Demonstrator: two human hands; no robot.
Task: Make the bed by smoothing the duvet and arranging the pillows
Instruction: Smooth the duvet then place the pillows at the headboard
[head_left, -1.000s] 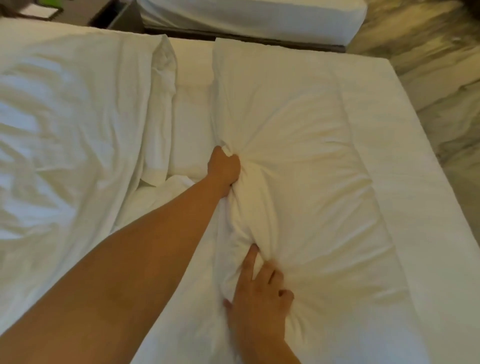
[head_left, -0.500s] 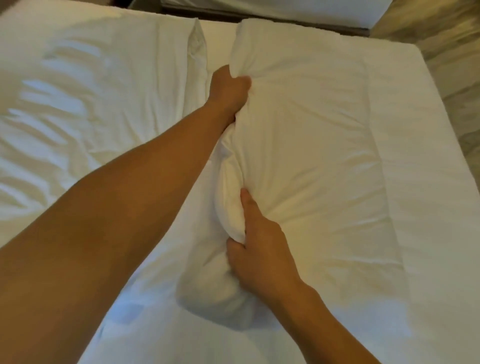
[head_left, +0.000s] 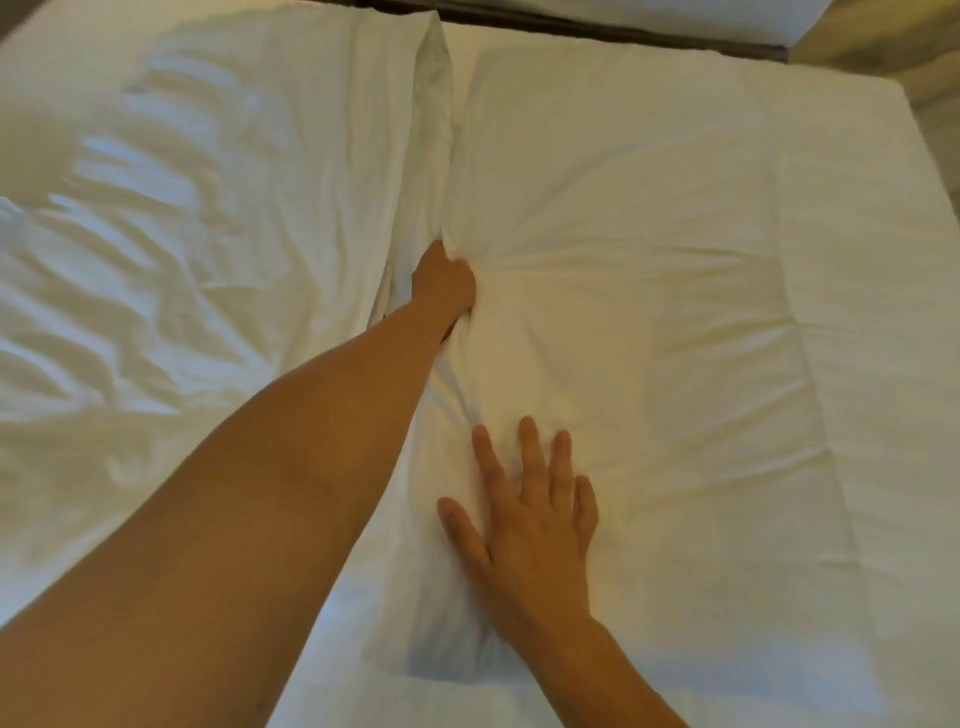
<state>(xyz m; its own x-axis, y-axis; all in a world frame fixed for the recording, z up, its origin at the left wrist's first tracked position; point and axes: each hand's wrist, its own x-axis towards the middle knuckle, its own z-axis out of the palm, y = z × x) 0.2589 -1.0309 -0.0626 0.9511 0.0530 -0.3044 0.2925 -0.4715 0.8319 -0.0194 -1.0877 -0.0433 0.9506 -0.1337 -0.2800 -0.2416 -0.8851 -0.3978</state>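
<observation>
You're on the pillow-arranging step. The pillow (head_left: 649, 312) lies on the right of the bed (head_left: 878, 270), just beside the other pillow (head_left: 234, 208). It is white and plump, with creases fanning from your left hand (head_left: 444, 283), which grips its inner edge. Your right hand (head_left: 530, 514) presses flat on it, fingers spread, holding nothing. The next move is probably to release the bunched edge and stroke outward.

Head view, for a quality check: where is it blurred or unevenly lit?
In the head view the right hand is slightly motion-blurred at its fingers; the wrinkled bedding at left catches cool bluish glare; the pillow has a warm yellowish cast.
</observation>
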